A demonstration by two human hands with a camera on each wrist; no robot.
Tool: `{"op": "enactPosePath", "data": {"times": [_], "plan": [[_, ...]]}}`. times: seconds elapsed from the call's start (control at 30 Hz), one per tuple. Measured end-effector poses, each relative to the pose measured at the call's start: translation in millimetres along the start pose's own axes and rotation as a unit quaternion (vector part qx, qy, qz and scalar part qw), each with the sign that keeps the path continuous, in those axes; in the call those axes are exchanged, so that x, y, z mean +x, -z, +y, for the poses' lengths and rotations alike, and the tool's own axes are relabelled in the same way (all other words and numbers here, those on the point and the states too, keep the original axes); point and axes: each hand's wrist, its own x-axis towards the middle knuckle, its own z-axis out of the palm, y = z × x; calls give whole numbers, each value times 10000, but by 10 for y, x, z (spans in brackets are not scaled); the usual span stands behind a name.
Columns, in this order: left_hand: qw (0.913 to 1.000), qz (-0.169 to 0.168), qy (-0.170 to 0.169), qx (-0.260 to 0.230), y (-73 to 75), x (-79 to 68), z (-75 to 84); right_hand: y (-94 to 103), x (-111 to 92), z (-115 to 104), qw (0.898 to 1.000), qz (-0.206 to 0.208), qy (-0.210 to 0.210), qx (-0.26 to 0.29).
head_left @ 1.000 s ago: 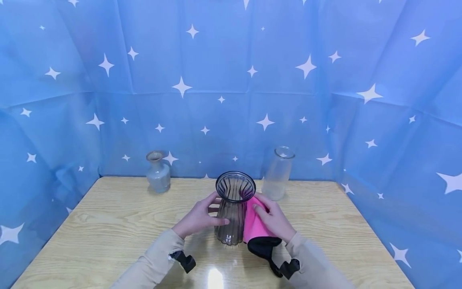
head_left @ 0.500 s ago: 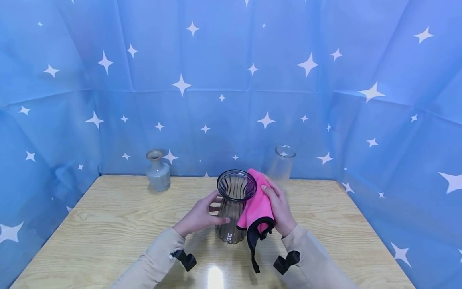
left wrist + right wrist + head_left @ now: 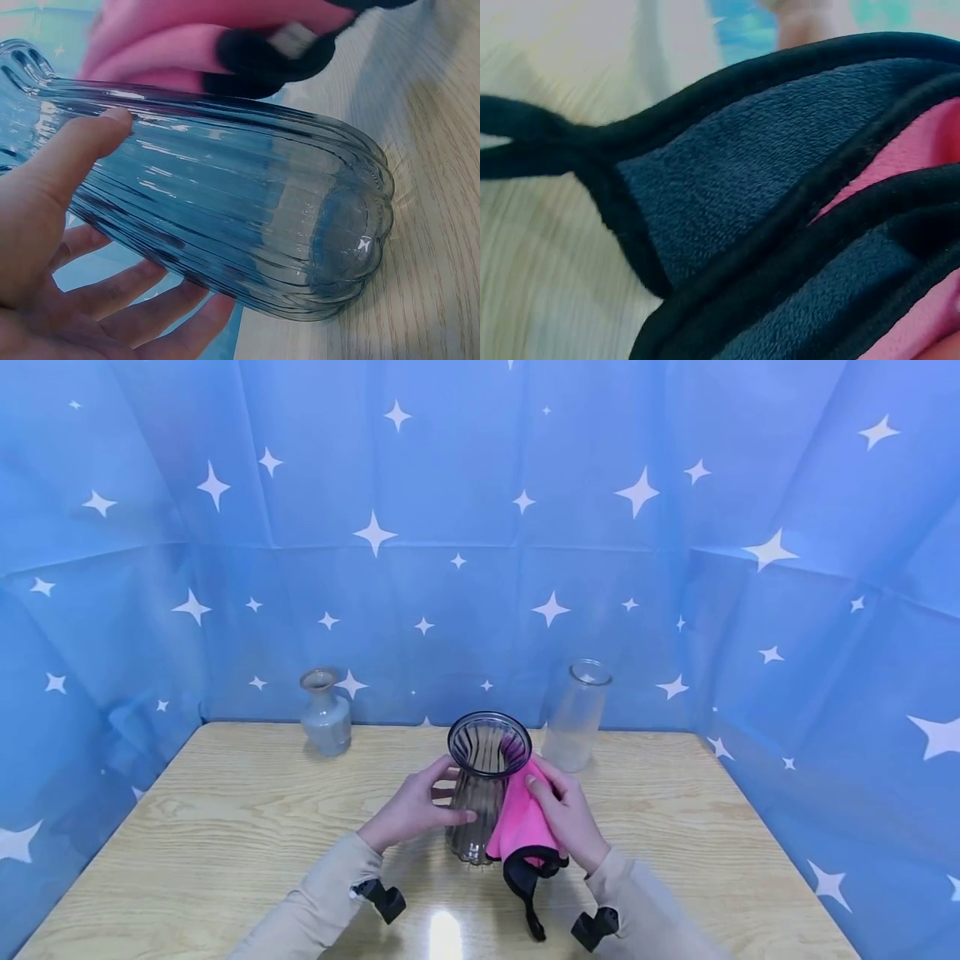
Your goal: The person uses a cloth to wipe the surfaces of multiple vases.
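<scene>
A ribbed, smoky glass vase [image 3: 474, 814] with a flared rim stands upright near the middle of the table. My left hand [image 3: 414, 806] grips it from the left, thumb across the front and fingers round the far side; the left wrist view shows the thumb on the ribbed glass [image 3: 202, 180]. On the vase's right, my right hand [image 3: 566, 810] holds a pink cloth [image 3: 521, 814] with black edging against the side, just under the rim. The cloth's dark grey underside [image 3: 742, 150] and black hanging loop [image 3: 532, 142] fill much of the right wrist view.
A small bluish glass vase [image 3: 327, 722] with a narrow neck stands at the back left of the wooden table [image 3: 225, 827]. Behind my right hand is a tall frosted glass vase [image 3: 576, 722]. A blue curtain [image 3: 480, 468] with white stars encloses the back and sides.
My right hand moved the cloth up along the vase's right side to the rim, then back down. My left hand keeps its hold, and the vase stays in place.
</scene>
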Motion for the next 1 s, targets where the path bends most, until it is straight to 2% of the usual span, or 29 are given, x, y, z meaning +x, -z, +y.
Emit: {"op": "enactPosePath", "data": {"times": [0.07,0.17,0.27,0.37,0.53,0.63,0.77,0.87,1.0], "plan": [[10000,16,16,-6,4,-9,44,1,-27,55,9983,-95,223,-533],[10000,35,54,-20,15,-15,64,-5,-59,141,9905,-219,398,-1295],[9999,44,91,38,30,-11,22,-23,-88,227,9790,-462,273,-1966],[9999,25,101,44,38,-1,-30,-39,-114,321,9676,-782,-74,-2400],[10000,-12,6,-77,22,15,-60,-43,-126,471,9555,-1470,-729,-2451],[9999,-18,-11,-106,4,18,-56,-40,-131,532,9527,-1636,-1016,-2351],[9999,12,-5,-109,-7,6,1,-40,-141,550,9552,-1458,-1195,-2280],[9999,-3,-24,-134,4,-30,133,-41,-152,509,9571,-1200,-1245,-2326],[9998,-16,-67,-197,23,-61,225,-17,-137,352,9630,-892,-877,-2386]]}}
